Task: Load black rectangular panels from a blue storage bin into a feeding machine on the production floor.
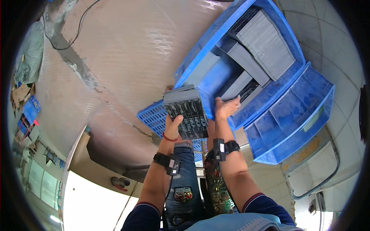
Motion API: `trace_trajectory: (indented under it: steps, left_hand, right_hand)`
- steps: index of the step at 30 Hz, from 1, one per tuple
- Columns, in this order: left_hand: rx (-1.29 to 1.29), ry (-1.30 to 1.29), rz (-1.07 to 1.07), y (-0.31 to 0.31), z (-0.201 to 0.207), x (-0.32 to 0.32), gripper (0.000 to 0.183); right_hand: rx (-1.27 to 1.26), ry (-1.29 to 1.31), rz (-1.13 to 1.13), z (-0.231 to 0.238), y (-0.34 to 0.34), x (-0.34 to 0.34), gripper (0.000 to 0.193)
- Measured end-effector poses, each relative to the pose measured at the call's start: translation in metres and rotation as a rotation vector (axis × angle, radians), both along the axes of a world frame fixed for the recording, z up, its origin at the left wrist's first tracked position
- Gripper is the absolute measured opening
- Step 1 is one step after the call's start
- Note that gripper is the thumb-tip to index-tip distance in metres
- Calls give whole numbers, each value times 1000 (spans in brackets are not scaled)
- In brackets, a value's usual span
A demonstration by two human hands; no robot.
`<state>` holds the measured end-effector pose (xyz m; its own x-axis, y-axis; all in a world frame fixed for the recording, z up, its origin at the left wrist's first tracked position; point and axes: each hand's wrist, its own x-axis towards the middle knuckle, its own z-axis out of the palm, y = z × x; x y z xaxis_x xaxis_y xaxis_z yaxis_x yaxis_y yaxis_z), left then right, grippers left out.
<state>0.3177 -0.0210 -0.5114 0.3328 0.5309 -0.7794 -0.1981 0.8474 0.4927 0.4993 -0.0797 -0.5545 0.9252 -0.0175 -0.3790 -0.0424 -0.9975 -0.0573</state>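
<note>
My left hand (173,126) grips a block of stacked flat slabs (185,111), its black striped side turned up and grey faces at its far end. The block is held over my lap, just left of a large blue crate (241,120). My right hand (227,107) reaches over the crate's near end, thumb and fingers closed about the near end of another stack of grey slabs (237,85) with a black side. That stack lies inside the crate; part of the grip is hidden by the hand itself.
More grey slabs (266,40) fill the crate's far part. A second blue crate (293,111) adjoins it on the right. A blue slatted stool or basket (152,117) stands beneath my left hand. A cable (79,32) lies on the floor at far left.
</note>
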Motion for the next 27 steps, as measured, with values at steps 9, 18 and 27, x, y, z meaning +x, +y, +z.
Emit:
trace_trajectory:
  steps: [9, 18, 27]
  left_hand:
    - [17, -48, -54, -2, -7, -8, 61]
    - [42, -1, -107, 5, -9, -9, 60]
    - [-101, -82, -142, 24, 23, -18, 63]
  right_hand:
    - [134, 55, -276, -27, -10, 3, 91]
    - [-15, 154, -114, -21, -26, 23, 76]
    - [318, 256, 13, -5, -67, 48, 62]
